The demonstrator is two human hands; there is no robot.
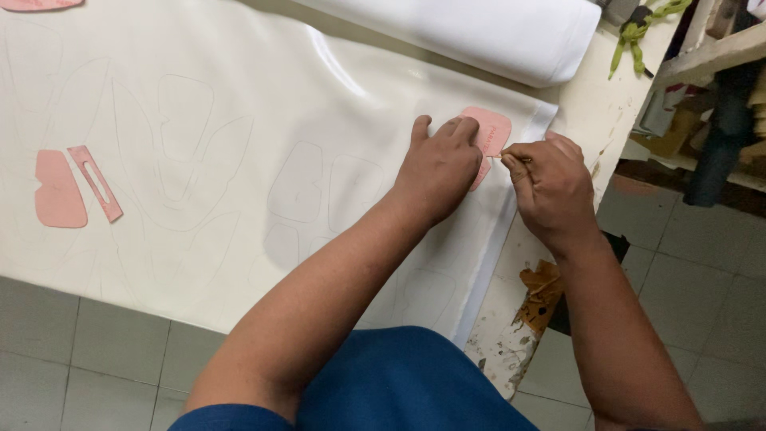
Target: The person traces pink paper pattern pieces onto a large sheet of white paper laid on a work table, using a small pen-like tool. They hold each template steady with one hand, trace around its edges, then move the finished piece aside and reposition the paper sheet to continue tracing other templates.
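My left hand (437,168) lies flat with fingers together, pressing a pink pattern template (492,132) onto a glossy cream sheet (239,96) near its right edge. My right hand (550,187) is closed around a thin pen or marking tool (511,157), its tip touching the template's right edge. Faint traced outlines (319,187) of similar shapes cover the sheet to the left of my hands.
Two more pink templates (60,191), one a slotted strip (96,182), lie on the sheet at far left. A white roll of material (495,32) rests at the back. The worn table edge (519,319) drops to a tiled floor. Shelving (718,96) stands at right.
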